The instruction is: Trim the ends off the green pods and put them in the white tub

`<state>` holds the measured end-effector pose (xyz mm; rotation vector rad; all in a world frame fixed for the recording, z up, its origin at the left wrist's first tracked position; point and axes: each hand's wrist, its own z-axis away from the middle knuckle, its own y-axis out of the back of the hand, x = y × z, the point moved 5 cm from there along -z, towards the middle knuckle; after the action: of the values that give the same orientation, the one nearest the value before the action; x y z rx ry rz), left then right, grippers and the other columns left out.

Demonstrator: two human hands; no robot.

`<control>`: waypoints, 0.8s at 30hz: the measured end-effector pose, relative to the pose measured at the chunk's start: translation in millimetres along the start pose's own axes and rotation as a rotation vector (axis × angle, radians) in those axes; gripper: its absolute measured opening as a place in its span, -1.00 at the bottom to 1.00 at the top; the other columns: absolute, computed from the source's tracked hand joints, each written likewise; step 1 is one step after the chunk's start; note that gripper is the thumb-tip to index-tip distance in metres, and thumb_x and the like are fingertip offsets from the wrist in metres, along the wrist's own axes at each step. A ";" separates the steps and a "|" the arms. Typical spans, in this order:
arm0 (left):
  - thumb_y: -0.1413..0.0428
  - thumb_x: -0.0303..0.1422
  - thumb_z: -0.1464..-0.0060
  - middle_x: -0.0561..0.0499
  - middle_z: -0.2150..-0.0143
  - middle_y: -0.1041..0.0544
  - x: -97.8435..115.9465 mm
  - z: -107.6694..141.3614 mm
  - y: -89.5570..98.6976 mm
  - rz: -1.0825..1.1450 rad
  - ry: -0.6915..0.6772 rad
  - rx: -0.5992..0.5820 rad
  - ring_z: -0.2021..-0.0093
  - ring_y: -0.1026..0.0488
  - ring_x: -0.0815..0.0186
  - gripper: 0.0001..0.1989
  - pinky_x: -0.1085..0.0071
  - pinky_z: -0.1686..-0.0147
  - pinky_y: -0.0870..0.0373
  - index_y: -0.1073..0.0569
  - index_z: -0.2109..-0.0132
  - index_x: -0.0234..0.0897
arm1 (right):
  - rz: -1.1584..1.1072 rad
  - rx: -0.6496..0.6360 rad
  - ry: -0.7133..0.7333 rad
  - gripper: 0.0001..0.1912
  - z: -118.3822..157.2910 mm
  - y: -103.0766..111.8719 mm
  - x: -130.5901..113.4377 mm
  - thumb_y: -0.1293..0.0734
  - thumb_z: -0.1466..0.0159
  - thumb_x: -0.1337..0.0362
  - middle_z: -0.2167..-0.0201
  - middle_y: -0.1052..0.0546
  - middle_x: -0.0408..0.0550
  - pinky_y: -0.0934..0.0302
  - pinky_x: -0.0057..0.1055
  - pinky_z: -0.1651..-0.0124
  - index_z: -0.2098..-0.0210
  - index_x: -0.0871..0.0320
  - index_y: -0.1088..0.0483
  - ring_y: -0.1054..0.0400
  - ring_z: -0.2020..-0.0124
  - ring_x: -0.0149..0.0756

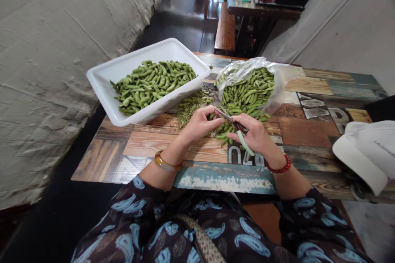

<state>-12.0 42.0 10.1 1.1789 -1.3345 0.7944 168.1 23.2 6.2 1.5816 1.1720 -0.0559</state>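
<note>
Fingers of the left hand (199, 123) bent inward, thumb and index nearly together on a green pod (211, 116), mostly hidden between them; fingers of the right hand (256, 134) curled closed around the handles of a pair of scissors (228, 117); beneath it all, a broad patchwork-wood surface (311, 131); on it, ahead and to the left, a white tub (163, 109) set at a slant, holding a wide heap of pods (157, 82); ahead of the right hand, a clear plastic bag (279, 94), open toward the hands, with more pods (247, 90) inside and spilling from its mouth; at the far right, a white cap (364, 152); between tub and bag, a scatter of small green scraps (193, 104); beneath and between the hands, a few loose pods (221, 133); across that gap, scissors pointing left and away from the body, tips right beside the left fingers, too small to tell how far the blades are parted; just left of those tips, the held pod, nearer the left hand than the right, long axis too covered to tell for certain.
</note>
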 end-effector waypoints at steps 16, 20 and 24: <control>-0.37 -0.32 0.20 0.09 0.47 -0.47 -11.2 2.6 -1.0 0.741 0.377 0.159 0.60 -0.21 0.57 -0.65 0.59 0.64 0.06 -0.48 0.25 -0.34 | 0.080 0.112 -0.034 -0.54 -2.1 5.9 -0.4 -0.43 -0.23 0.01 0.20 -0.50 0.03 -0.40 -0.20 0.16 -0.03 0.10 -0.38 -0.42 0.26 -0.15; -0.37 -0.34 0.19 0.09 0.46 -0.48 -13.8 3.6 -2.7 0.797 0.396 0.170 0.60 -0.20 0.59 -0.66 0.60 0.64 0.03 -0.54 0.22 -0.37 | 0.100 0.074 0.019 -0.51 -1.6 -0.1 -4.2 -0.44 -0.23 0.05 0.11 -0.48 0.10 -0.41 -0.16 0.15 -0.07 0.11 -0.34 -0.42 0.16 -0.08; -0.39 -0.33 0.17 0.09 0.47 -0.48 -16.5 5.5 -9.8 0.829 0.381 0.106 0.61 -0.20 0.59 -0.67 0.60 0.65 0.02 -0.50 0.26 -0.36 | 0.141 0.079 0.027 -0.52 -1.7 -0.6 -6.5 -0.43 -0.25 0.10 0.08 -0.49 0.13 -0.41 -0.11 0.08 -0.09 0.11 -0.33 -0.41 0.07 -0.02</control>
<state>-6.6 37.2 -8.6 0.4676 -1.4552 1.6035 163.5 20.3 10.1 1.7360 1.0872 0.0114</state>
